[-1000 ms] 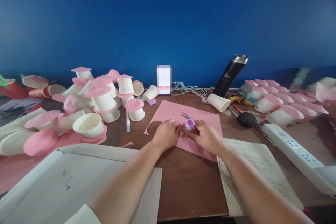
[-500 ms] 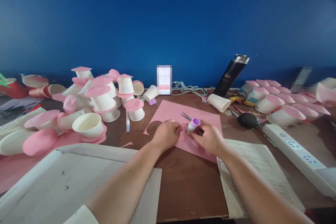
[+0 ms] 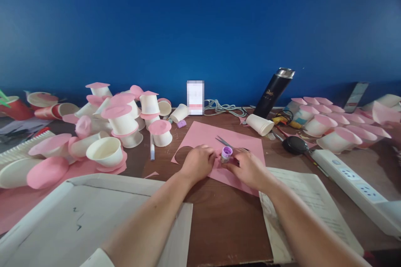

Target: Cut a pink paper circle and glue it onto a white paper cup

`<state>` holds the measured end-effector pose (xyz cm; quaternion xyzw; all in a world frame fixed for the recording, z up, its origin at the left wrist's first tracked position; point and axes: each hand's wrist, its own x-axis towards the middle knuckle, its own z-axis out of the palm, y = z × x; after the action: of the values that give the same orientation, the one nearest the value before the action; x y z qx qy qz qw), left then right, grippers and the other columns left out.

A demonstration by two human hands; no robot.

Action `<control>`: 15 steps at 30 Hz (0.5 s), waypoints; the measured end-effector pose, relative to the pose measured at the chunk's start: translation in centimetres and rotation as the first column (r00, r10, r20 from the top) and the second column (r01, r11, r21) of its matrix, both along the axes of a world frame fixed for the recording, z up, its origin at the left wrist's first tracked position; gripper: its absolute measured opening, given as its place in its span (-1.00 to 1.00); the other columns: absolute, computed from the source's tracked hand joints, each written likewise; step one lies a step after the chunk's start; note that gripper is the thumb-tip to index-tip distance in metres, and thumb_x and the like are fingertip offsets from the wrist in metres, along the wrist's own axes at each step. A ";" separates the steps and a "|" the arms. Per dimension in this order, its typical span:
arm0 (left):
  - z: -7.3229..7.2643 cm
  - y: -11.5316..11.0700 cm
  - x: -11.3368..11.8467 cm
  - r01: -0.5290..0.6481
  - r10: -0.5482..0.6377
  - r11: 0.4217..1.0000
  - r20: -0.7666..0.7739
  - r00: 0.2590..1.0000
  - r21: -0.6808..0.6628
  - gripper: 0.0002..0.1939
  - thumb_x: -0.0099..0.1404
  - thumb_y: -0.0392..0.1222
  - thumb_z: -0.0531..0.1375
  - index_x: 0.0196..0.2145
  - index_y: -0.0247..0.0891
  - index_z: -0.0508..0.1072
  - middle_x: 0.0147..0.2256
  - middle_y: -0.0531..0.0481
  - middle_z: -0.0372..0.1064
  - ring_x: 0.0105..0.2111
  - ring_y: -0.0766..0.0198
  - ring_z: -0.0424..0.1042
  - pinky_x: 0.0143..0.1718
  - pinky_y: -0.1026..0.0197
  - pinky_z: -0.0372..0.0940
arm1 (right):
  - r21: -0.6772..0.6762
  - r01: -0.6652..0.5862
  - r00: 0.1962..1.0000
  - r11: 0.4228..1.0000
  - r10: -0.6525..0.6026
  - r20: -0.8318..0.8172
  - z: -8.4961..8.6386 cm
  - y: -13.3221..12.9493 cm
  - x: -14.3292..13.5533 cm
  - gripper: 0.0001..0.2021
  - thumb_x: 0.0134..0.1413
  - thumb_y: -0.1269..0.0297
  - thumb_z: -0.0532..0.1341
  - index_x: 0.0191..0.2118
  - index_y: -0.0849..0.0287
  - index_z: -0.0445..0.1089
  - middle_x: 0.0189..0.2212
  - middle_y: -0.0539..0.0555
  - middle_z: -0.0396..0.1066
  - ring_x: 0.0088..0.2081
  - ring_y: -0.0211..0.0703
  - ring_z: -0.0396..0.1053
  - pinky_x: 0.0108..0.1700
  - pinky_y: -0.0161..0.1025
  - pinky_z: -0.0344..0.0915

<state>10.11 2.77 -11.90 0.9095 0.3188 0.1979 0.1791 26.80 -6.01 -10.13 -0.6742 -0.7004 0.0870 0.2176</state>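
A pink sheet with a curved cut-out lies on the brown table, and both hands are over it. My left hand is closed, its fingertips pinching a small pink piece near the sheet's middle. Just right of it, my right hand has its fingers around a small tube with a purple rim, which stands nearly upright with its mouth facing up. Scissors lie on the sheet behind the tube, their handles partly hidden by my right hand.
White cups with pink paper tops crowd the left; more stand at the right. A black flask leans by the blue wall, near a fallen white cup. A power strip and written papers lie right.
The tube in my right hand has moved slightly left and down and is more upright, closer to my left fingertips. My left hand has hardly moved.
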 end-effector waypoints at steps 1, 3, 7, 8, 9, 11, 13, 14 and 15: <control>-0.1 0.0 0.0 0.004 -0.004 1.000 0.001 1.000 0.015 -0.77 0.28 -0.30 0.03 -0.49 -0.24 0.41 -0.42 -0.02 0.39 -0.36 0.25 0.36 -0.32 0.24 0.18 | -0.009 -0.008 1.000 1.000 0.008 -0.011 0.2 -0.2 0.1 -0.83 0.08 0.16 0.21 -0.32 0.15 0.43 -0.34 0.11 0.49 -0.28 -0.07 0.40 -0.25 -0.25 0.19; -0.3 0.1 0.0 0.011 -0.011 0.999 0.004 1.000 0.040 -0.76 0.28 -0.30 0.03 -0.51 -0.24 0.39 -0.44 -0.02 0.37 -0.37 0.26 0.35 -0.33 0.24 0.17 | -0.039 -0.024 0.999 0.999 0.022 -0.035 0.7 -0.5 0.3 -0.83 0.06 0.15 0.23 -0.34 0.15 0.43 -0.37 0.08 0.49 -0.31 -0.09 0.39 -0.29 -0.26 0.19; -0.3 0.1 0.0 0.006 -0.006 1.000 0.011 1.000 0.029 -0.76 0.29 -0.28 0.03 -0.51 -0.24 0.38 -0.44 -0.02 0.36 -0.39 0.26 0.35 -0.35 0.25 0.16 | -0.059 0.041 0.990 0.997 -0.048 -0.131 1.3 -0.8 0.9 -0.80 -0.03 0.10 0.27 -0.38 0.14 0.45 -0.46 0.01 0.46 -0.43 -0.16 0.36 -0.38 -0.29 0.19; -0.3 0.1 0.0 -0.002 0.002 1.000 0.012 1.000 0.018 -0.77 0.28 -0.28 0.03 -0.51 -0.24 0.38 -0.44 -0.02 0.36 -0.38 0.26 0.35 -0.35 0.25 0.16 | -0.044 0.078 0.981 0.996 -0.085 -0.175 1.3 -0.8 1.0 -0.78 -0.02 0.08 0.26 -0.36 0.13 0.46 -0.47 0.00 0.47 -0.44 -0.18 0.37 -0.39 -0.30 0.19; -0.2 0.1 0.0 -0.010 0.009 1.000 0.012 1.000 0.007 -0.77 0.28 -0.28 0.03 -0.50 -0.24 0.38 -0.44 -0.02 0.37 -0.38 0.26 0.36 -0.35 0.25 0.17 | -0.027 0.117 0.969 0.993 -0.120 -0.214 1.2 -0.7 1.1 -0.77 0.00 0.07 0.25 -0.33 0.13 0.47 -0.47 -0.01 0.47 -0.45 -0.19 0.37 -0.40 -0.31 0.20; -0.1 0.0 0.0 -0.020 0.020 1.000 0.010 1.000 -0.008 -0.77 0.29 -0.27 0.03 -0.49 -0.24 0.39 -0.42 -0.03 0.39 -0.37 0.25 0.37 -0.34 0.24 0.17 | -0.002 0.181 0.951 0.984 -0.175 -0.256 0.9 -0.5 1.0 -0.75 0.04 0.05 0.22 -0.28 0.12 0.48 -0.47 -0.02 0.49 -0.45 -0.19 0.39 -0.41 -0.32 0.21; 0.0 0.0 0.0 -0.026 0.026 1.000 -0.002 1.000 -0.009 -0.76 0.30 -0.25 0.02 -0.47 -0.24 0.40 -0.41 -0.04 0.40 -0.35 0.23 0.38 -0.33 0.24 0.18 | 0.005 0.202 0.948 0.979 -0.194 -0.251 0.5 -0.2 0.7 -0.76 0.03 0.08 0.23 -0.27 0.11 0.48 -0.46 -0.01 0.51 -0.44 -0.18 0.42 -0.41 -0.33 0.22; 0.0 -0.1 0.0 -0.028 0.028 1.000 -0.012 1.000 -0.008 -0.76 0.31 -0.24 0.02 -0.46 -0.24 0.41 -0.40 -0.05 0.41 -0.35 0.23 0.39 -0.32 0.23 0.19 | 0.005 0.192 0.953 0.981 -0.185 -0.238 0.3 -0.1 0.5 -0.78 0.03 0.10 0.23 -0.27 0.10 0.48 -0.44 0.00 0.52 -0.42 -0.16 0.43 -0.39 -0.33 0.23; 0.1 -0.1 0.0 -0.030 0.030 1.000 -0.019 0.999 -0.007 -0.75 0.32 -0.23 0.01 -0.45 -0.24 0.42 -0.39 -0.05 0.42 -0.34 0.22 0.39 -0.31 0.23 0.19 | 0.002 0.172 0.961 0.985 -0.167 -0.220 0.1 0.1 0.2 -0.80 0.03 0.12 0.23 -0.27 0.09 0.48 -0.42 0.01 0.53 -0.39 -0.15 0.45 -0.37 -0.33 0.24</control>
<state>10.15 2.67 -11.83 0.9058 0.3348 0.1907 0.1763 27.00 -5.95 -9.98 -0.7157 -0.6127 0.1343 0.3072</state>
